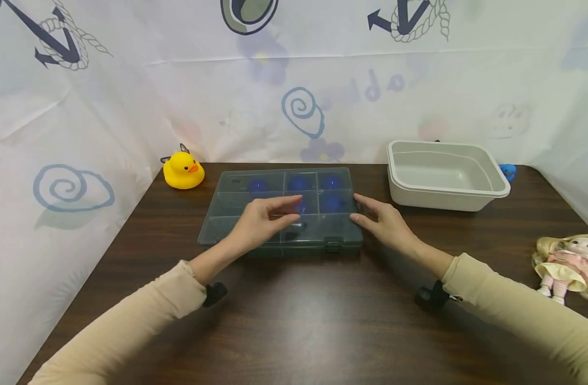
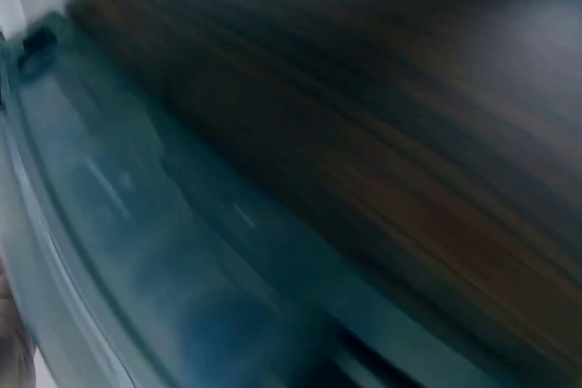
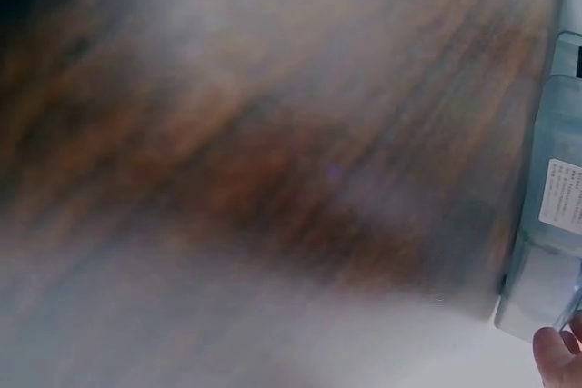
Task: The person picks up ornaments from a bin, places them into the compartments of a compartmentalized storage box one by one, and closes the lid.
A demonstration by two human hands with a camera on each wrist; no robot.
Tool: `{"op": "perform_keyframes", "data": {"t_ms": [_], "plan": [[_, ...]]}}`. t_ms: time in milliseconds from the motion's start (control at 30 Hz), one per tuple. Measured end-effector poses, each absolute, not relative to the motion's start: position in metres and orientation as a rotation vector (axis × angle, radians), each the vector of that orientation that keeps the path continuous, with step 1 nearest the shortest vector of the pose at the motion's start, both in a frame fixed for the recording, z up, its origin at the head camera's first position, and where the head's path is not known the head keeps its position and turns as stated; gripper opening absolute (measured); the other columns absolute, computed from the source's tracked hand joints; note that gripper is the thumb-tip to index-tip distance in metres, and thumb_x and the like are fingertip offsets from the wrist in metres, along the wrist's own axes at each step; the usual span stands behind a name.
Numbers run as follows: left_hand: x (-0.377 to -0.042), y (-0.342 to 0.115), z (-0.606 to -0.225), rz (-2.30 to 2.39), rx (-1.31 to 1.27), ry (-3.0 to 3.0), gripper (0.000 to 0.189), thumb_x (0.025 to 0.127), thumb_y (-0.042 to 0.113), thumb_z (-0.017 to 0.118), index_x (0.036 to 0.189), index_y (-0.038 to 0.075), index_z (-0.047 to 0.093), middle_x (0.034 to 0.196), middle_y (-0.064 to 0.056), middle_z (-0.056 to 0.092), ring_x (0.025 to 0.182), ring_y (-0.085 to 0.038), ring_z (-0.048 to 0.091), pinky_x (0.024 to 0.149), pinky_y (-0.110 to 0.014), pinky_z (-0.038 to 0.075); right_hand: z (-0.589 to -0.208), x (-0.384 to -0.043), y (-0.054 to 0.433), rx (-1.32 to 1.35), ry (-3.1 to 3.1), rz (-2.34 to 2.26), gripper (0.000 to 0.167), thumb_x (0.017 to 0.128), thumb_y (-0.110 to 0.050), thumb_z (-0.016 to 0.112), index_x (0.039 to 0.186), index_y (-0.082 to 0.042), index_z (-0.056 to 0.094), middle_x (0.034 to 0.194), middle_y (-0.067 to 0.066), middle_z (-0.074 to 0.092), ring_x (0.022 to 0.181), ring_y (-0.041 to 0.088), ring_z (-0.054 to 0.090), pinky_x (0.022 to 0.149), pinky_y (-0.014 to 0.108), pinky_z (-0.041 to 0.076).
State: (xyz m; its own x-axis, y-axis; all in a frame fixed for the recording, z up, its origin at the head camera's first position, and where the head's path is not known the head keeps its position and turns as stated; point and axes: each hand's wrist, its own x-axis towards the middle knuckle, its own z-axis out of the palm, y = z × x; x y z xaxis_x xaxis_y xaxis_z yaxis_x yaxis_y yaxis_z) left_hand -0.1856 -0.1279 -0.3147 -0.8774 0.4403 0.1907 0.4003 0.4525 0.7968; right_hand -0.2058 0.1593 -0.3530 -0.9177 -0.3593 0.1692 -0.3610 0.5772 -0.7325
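Note:
A flat, see-through greenish compartment box (image 1: 246,230) lies on the table with its lid down. Blue round things (image 1: 332,183) show through several of its compartments, and a small dark object sits nearer the front. My left hand (image 1: 259,220) is over the lid, thumb and fingers apart, holding nothing; whether it touches the lid, I cannot tell. At the box's right edge is my right hand (image 1: 384,223), its fingertips at the side and its thumb by the rim. In the right wrist view, the thumb (image 3: 551,356) appears beside the box's end, near a white printed label (image 3: 562,195).
Behind and to the right stands a pale grey plastic tub (image 1: 448,200). A yellow rubber duck (image 1: 182,172) is at the back left, a doll (image 1: 565,264) at the right edge. Something small and blue (image 1: 508,171) peeks out behind the tub. Printed white cloth (image 1: 202,107) surrounds the table.

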Motion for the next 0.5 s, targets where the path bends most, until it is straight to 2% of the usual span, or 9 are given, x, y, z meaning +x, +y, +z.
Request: {"op": "perform_keyframes", "data": {"t_ms": [133, 267, 333, 433, 500], "plan": [[-0.190, -0.093, -0.325, 1.398, 0.851, 2.570, 0.042, 0.089, 0.014, 0.064, 0.129, 0.004, 0.057, 0.119, -0.012, 0.065, 0.099, -0.019, 0.066, 0.082, -0.025, 0.054, -0.354, -0.205, 0.158, 0.624, -2.785, 1.327, 0.055, 0.093, -0.019, 0.060, 0.139, 0.003, 0.041, 0.140, 0.023, 0.045, 0.127, 0.040, 0.045, 0.102, 0.053, 0.039], [-0.191, -0.082, -0.334, 1.352, 0.879, 2.571, 0.041, 0.088, 0.014, 0.066, 0.127, 0.005, 0.059, 0.105, -0.010, 0.069, 0.085, -0.014, 0.068, 0.073, -0.022, 0.055, -0.353, -0.201, 0.159, 0.610, -2.796, 1.345, 0.053, 0.094, -0.020, 0.058, 0.139, 0.002, 0.042, 0.139, 0.023, 0.046, 0.126, 0.040, 0.046, 0.100, 0.053, 0.040], [-0.192, -0.080, -0.336, 1.339, 0.876, 2.576, 0.040, 0.087, 0.014, 0.067, 0.126, 0.006, 0.060, 0.102, -0.010, 0.069, 0.081, -0.013, 0.068, 0.069, -0.021, 0.055, -0.354, -0.198, 0.162, 0.602, -2.773, 1.388, 0.050, 0.094, -0.018, 0.057, 0.137, 0.003, 0.044, 0.137, 0.023, 0.048, 0.124, 0.040, 0.048, 0.099, 0.053, 0.041], [-0.194, -0.078, -0.338, 1.313, 0.868, 2.589, 0.040, 0.086, 0.014, 0.068, 0.124, 0.007, 0.062, 0.107, -0.009, 0.069, 0.083, -0.013, 0.066, 0.067, -0.020, 0.054, -0.356, -0.190, 0.171, 0.560, -2.725, 1.491, 0.046, 0.096, -0.018, 0.054, 0.135, 0.004, 0.046, 0.136, 0.023, 0.050, 0.124, 0.037, 0.049, 0.100, 0.049, 0.042], [-0.195, -0.077, -0.338, 1.292, 0.877, 2.603, 0.039, 0.085, 0.014, 0.069, 0.123, 0.008, 0.063, 0.111, -0.010, 0.068, 0.087, -0.015, 0.066, 0.068, -0.019, 0.053, -0.358, -0.183, 0.177, 0.501, -2.695, 1.599, 0.044, 0.097, -0.019, 0.052, 0.134, 0.005, 0.046, 0.134, 0.022, 0.051, 0.122, 0.034, 0.051, 0.099, 0.041, 0.045]]}}
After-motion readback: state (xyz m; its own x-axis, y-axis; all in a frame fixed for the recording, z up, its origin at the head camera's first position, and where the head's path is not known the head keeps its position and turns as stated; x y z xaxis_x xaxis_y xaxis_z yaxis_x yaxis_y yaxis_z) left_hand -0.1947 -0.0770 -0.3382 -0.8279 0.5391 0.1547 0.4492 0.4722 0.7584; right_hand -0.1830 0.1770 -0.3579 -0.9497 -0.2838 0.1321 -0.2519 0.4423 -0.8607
